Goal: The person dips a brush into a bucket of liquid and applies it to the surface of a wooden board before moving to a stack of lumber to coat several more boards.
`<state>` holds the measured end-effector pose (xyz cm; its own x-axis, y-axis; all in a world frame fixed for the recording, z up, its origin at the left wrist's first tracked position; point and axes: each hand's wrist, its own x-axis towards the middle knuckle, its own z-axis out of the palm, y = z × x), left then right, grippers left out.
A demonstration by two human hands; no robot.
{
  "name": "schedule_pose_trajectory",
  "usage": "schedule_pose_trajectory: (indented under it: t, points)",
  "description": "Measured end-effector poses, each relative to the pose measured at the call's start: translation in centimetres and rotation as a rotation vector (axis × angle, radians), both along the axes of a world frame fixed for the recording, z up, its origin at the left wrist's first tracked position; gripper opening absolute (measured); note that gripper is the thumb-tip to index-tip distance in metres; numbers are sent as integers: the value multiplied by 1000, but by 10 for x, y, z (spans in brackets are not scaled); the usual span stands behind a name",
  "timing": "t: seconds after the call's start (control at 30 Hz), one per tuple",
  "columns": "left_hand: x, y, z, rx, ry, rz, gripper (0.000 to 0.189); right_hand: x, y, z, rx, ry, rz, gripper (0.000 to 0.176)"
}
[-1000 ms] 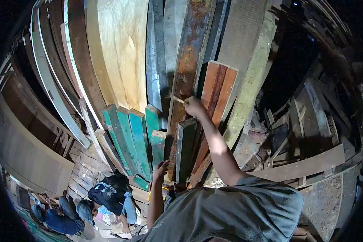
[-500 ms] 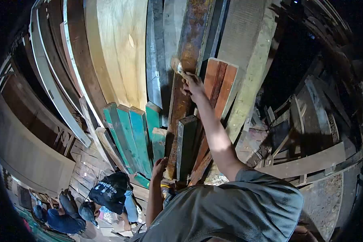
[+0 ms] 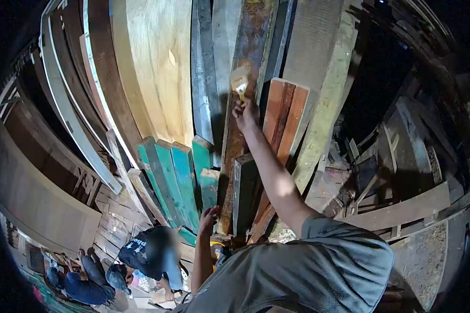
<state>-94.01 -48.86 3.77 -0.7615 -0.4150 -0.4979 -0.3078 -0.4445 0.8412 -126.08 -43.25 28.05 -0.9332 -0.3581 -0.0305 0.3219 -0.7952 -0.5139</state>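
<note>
My right hand (image 3: 246, 113) is closed round the handle of a paintbrush (image 3: 239, 85). The broad bristles point up and lie against the face of a long, blotchy reddish-brown plank (image 3: 251, 39), which leans upright in front of me. Low down, my left hand (image 3: 209, 219) has its fingers curled beside the lower part of that plank; whatever they hold, if anything, is hidden. Short green-painted timbers (image 3: 183, 172) stand left of the plank. A dark short post (image 3: 244, 182) and a pair of orange-red boards (image 3: 283, 117) are to its right.
Tall boards, among them a pale plywood-like panel (image 3: 159, 57), lean in a row. A yellowish beam (image 3: 326, 99) stands right. Scrap wood (image 3: 373, 180) is heaped farther right. Two people crouch at lower left, one in a dark printed shirt (image 3: 143, 253), the other in blue (image 3: 86, 287).
The paintbrush has swung right across the reddish-brown plank and now points more straight up. My right hand has dropped slightly with it. My left hand stays near the same place.
</note>
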Motion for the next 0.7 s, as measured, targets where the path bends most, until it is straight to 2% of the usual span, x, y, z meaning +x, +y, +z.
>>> schedule_pose_trajectory:
  t: [0.1, 0.17, 0.23, 0.33, 0.47, 0.57, 0.7]
  points:
    - [3, 1, -4, -17, -27, -3, 28, 8, -13, -65, 33, -102, 0, 16]
    - [5, 1, -6, -16, -36, -32, 27, 27, -12, -87, -10, -140, 15, 16]
    - [7, 3, -6, -10, -47, -42, 27, 56, -5, -79, 50, -183, 7, 15]
    - [8, 3, -8, 15, -35, -38, 26, 72, -13, -77, 72, -444, -76, 13]
    - [12, 4, -15, 62, 9, -60, 25, 61, -21, -70, -21, -417, -19, 15]
    - [14, 5, -16, 50, -6, -58, 25, 48, -34, -59, -95, -234, -39, 14]
    - [19, 6, -13, 39, 2, -59, 29, 18, -60, -28, 78, 2, -116, 22]
